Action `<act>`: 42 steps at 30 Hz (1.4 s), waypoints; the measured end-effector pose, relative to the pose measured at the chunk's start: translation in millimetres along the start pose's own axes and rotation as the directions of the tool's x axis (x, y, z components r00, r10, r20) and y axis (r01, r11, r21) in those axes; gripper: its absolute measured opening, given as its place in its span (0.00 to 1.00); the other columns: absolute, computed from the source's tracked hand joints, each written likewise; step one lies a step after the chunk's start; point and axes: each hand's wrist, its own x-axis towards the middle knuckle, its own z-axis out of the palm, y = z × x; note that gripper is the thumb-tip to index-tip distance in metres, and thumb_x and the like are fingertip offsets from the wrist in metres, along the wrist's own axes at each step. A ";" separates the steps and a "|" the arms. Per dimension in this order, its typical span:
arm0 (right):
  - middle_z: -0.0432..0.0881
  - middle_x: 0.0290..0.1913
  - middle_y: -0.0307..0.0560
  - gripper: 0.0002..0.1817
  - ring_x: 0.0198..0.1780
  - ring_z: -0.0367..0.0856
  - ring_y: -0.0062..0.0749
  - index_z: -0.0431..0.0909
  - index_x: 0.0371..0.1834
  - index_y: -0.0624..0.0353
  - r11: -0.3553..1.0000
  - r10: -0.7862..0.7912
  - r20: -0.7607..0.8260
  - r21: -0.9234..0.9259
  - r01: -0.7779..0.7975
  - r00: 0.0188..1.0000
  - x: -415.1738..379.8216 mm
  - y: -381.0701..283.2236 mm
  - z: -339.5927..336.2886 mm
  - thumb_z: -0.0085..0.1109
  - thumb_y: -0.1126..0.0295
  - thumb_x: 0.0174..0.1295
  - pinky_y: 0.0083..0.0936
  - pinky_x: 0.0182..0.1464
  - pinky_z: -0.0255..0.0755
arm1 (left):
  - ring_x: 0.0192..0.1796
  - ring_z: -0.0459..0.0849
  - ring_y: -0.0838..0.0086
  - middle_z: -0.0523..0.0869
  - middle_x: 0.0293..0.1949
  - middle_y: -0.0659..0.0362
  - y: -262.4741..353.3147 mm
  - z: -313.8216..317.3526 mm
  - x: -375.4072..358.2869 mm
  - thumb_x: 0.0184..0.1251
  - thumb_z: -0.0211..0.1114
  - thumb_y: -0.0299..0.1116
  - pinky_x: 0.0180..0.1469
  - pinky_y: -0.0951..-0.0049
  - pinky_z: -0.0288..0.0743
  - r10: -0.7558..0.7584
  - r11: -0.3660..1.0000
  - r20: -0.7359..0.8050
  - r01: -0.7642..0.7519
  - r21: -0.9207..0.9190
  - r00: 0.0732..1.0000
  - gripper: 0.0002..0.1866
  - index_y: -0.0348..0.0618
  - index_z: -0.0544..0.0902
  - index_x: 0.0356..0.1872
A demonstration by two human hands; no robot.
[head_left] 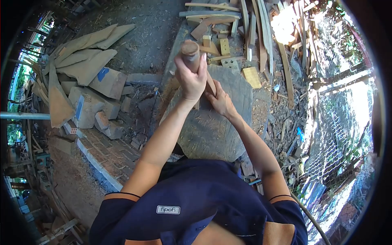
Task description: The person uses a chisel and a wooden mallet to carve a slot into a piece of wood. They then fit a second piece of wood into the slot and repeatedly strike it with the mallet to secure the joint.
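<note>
My left hand (pixel 190 83) is wrapped round a thick wooden tool handle (pixel 190 50), whose round flat end points up at the camera. The tool's working end is hidden beneath the hand. Lower and to the right, my right hand (pixel 222 102) is closed on a narrow curved wooden piece (pixel 211 84), resting close to the stump. Both hands are over a wide chopping block (pixel 212 134), a grey, cracked tree stump in front of my body.
Behind the block lie small wood offcuts (pixel 225 47), a yellowish block (pixel 251 77) and long strips (pixel 263 36). Large boards (pixel 85 61) and chunks (pixel 87 108) are piled at left, near brick paving (pixel 110 149). Wire mesh (pixel 330 134) stands right.
</note>
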 end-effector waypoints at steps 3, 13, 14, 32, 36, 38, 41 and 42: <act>0.83 0.49 0.63 0.32 0.46 0.85 0.55 0.59 0.72 0.49 0.996 0.077 0.102 0.036 -0.081 0.992 6.4 -27.0 -40.4 0.54 0.57 0.66 0.45 0.47 0.78 | 0.38 0.87 0.52 0.84 0.37 0.46 -2.0 0.5 -2.1 0.63 0.71 0.34 0.38 0.58 0.78 0.021 0.998 -0.009 -0.020 0.058 1.000 0.25 0.35 0.68 0.53; 0.83 0.42 0.57 0.28 0.38 0.85 0.40 0.63 0.69 0.59 0.707 -0.696 -0.333 -0.163 0.689 0.636 -61.2 -215.8 -180.7 0.52 0.56 0.71 0.33 0.37 0.78 | 0.44 0.85 0.52 0.82 0.42 0.44 6.0 1.3 -7.3 0.64 0.70 0.34 0.44 0.57 0.77 -0.014 0.997 0.058 0.019 -0.079 0.998 0.27 0.35 0.66 0.56; 0.83 0.41 0.55 0.30 0.36 0.85 0.32 0.61 0.73 0.57 0.719 -0.694 -0.308 -0.247 0.649 0.651 -71.8 -215.0 -178.2 0.51 0.55 0.72 0.29 0.35 0.80 | 0.39 0.87 0.50 0.84 0.39 0.45 5.2 0.3 -6.6 0.63 0.70 0.34 0.39 0.57 0.78 0.080 0.994 -0.021 -0.081 -0.069 0.997 0.25 0.37 0.67 0.55; 0.84 0.46 0.56 0.38 0.36 0.87 0.48 0.52 0.78 0.48 0.652 -0.331 0.373 -0.573 0.496 0.867 -94.4 -209.7 -166.7 0.55 0.70 0.65 0.43 0.43 0.81 | 0.45 0.83 0.71 0.83 0.40 0.53 -17.0 -11.7 -4.9 0.66 0.65 0.26 0.48 0.68 0.74 -0.139 0.825 0.388 0.323 -0.463 0.911 0.15 0.38 0.70 0.48; 0.84 0.44 0.52 0.38 0.29 0.84 0.38 0.54 0.78 0.43 0.692 -0.719 -0.168 -0.260 0.673 0.674 -88.7 -202.7 -167.6 0.57 0.69 0.65 0.34 0.37 0.80 | 0.41 0.84 0.70 0.84 0.39 0.52 3.5 -16.5 -0.5 0.63 0.67 0.25 0.45 0.68 0.77 -0.172 0.907 0.260 0.256 -0.334 0.950 0.18 0.36 0.71 0.51; 0.84 0.41 0.60 0.40 0.37 0.86 0.52 0.55 0.77 0.42 0.681 -0.201 0.296 -0.643 0.350 0.934 -84.4 -199.9 -177.8 0.57 0.70 0.60 0.38 0.41 0.80 | 0.38 0.83 0.70 0.82 0.37 0.55 -3.2 -11.1 -4.5 0.63 0.67 0.24 0.44 0.68 0.77 -0.075 0.910 0.259 0.172 -0.377 0.963 0.16 0.37 0.71 0.49; 0.83 0.50 0.62 0.39 0.42 0.85 0.54 0.53 0.78 0.42 0.824 -0.310 0.322 -0.379 0.422 0.895 -74.3 -173.7 -174.7 0.56 0.68 0.63 0.42 0.47 0.79 | 0.34 0.79 0.74 0.76 0.34 0.65 -21.2 -6.8 -0.9 0.64 0.65 0.22 0.41 0.72 0.76 -0.012 0.890 0.370 0.179 -0.419 0.929 0.14 0.38 0.72 0.48; 0.83 0.50 0.61 0.39 0.42 0.85 0.55 0.52 0.78 0.42 0.831 -0.499 0.189 -0.171 0.529 0.845 -70.2 -156.3 -163.4 0.56 0.68 0.64 0.44 0.49 0.78 | 0.34 0.79 0.74 0.76 0.34 0.65 -18.7 -12.5 -0.6 0.64 0.65 0.22 0.41 0.72 0.76 -0.026 0.891 0.376 0.192 -0.411 0.926 0.14 0.38 0.72 0.48</act>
